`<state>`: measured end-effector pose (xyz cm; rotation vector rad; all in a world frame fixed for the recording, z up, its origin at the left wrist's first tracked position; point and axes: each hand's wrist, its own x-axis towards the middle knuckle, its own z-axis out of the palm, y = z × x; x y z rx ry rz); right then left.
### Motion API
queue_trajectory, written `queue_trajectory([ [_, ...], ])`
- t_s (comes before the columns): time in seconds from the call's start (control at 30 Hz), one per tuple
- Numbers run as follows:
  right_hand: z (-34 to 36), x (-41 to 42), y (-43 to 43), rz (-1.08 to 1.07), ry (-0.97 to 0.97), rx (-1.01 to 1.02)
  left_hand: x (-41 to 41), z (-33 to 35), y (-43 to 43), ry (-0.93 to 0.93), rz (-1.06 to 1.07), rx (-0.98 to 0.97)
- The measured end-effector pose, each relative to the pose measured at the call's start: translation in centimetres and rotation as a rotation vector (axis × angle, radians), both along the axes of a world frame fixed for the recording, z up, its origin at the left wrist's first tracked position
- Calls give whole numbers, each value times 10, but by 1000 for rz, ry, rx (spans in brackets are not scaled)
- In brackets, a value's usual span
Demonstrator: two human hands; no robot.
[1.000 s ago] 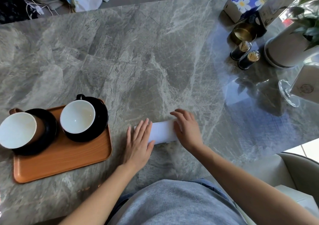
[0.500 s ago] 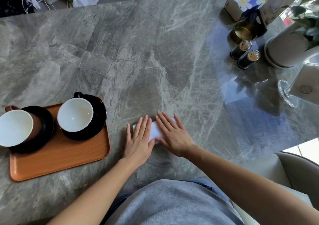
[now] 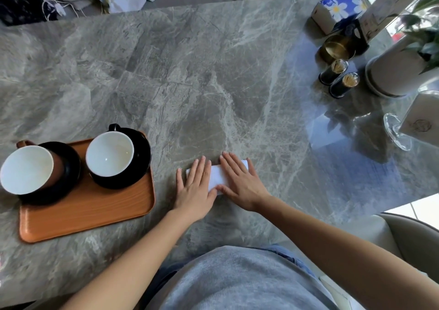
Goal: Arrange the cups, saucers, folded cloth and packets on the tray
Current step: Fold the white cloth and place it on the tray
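Both left grip (image 3: 193,188) and right grip (image 3: 240,183) press flat-fingered on the crosswise folded cloth (image 3: 217,175), the tray (image 3: 83,217) leftward, nearer the left.

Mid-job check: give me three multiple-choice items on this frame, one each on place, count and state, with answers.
1. Where does the folded cloth lie relative to the tray? A. On it. B. On the table, to its right. C. Under it.
2. How many cups stand on the tray? A. One. B. Three. C. Two.
3. How do the left hand and right hand lie? A. Flat on the cloth, fingers straight. B. Gripping cups. C. Raised off the table.
1 B, marble shows around the cloth; 2 C, each on a black saucer; 3 A, both rest flat on it.
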<state>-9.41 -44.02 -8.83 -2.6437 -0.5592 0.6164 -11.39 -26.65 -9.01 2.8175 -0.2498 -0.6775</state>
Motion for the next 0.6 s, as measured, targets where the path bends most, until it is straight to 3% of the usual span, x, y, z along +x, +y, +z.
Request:
queue_trajectory([
  [0.13, 21, -2, 8, -99, -217, 101, -4, 22, 2, -140, 224, -188],
  [0.2, 28, -3, 10, -129, -237, 129, -8, 27, 11, -152, 329, -222],
  [0.37, 22, -4, 9, -175, -60, 67, -17, 24, 34, 132, 468, -155],
  [0.6, 13, -8, 9, -215, -43, 124, -5, 23, 16, 356, 809, -553],
])
